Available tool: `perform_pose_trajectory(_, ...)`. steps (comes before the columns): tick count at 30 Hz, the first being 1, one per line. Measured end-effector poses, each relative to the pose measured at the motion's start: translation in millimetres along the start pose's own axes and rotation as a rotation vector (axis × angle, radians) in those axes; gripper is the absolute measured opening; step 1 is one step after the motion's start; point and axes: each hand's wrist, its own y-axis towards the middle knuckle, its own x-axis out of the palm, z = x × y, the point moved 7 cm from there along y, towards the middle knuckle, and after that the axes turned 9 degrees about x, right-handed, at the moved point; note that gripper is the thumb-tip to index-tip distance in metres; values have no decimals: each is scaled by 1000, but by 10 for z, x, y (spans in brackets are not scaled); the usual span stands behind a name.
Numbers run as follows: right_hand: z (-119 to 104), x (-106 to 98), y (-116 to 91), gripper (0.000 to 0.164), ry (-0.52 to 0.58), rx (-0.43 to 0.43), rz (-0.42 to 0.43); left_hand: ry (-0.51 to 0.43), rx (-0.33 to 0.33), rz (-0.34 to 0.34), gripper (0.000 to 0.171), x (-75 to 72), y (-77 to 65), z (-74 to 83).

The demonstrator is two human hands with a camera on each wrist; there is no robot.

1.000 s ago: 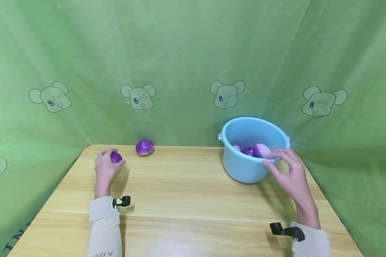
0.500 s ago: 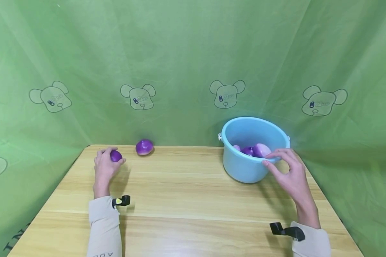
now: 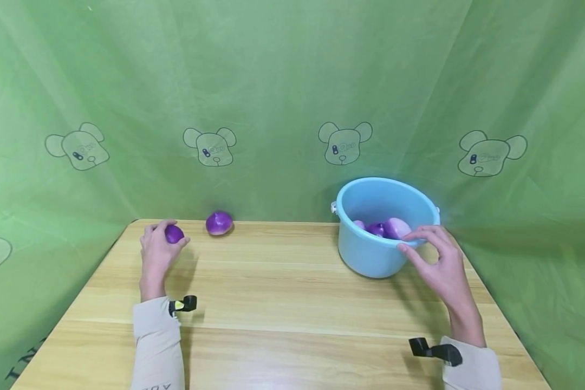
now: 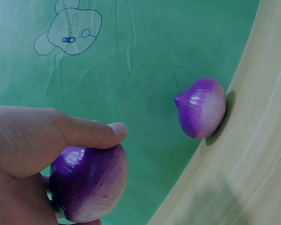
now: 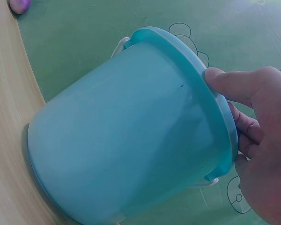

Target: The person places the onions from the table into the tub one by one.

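At the table's far left, my left hand (image 3: 157, 254) holds a purple-and-white onion (image 4: 91, 185) between thumb and fingers. In the left wrist view the thumb lies along the onion's side, and the fingers behind it are mostly hidden. Another onion (image 3: 219, 223) with a pointed tip rests by the back edge, a short way right of that hand. On the right stands a light blue bucket (image 3: 368, 257) with several onions (image 3: 396, 228) inside. My right hand (image 3: 443, 268) pinches the bucket's rim (image 5: 222, 110), thumb outside and fingers over the inner side.
A light wooden table (image 3: 273, 303) carries everything. Green cloth (image 3: 273, 81) printed with bear heads hangs behind the table and along both sides. White handle mounts (image 3: 333, 208) stick out from the bucket's rim. Black camera straps (image 3: 436, 352) sit on both sleeves.
My left hand has risen slightly and shifted a little left, carrying the onion along. The right hand and the bucket have stayed in place.
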Motion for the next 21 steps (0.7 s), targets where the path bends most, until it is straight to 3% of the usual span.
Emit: perform_pose_trajectory(21,0,-1,-7,21,-1,-10,0,7,32,50,62,-101,-15,120)
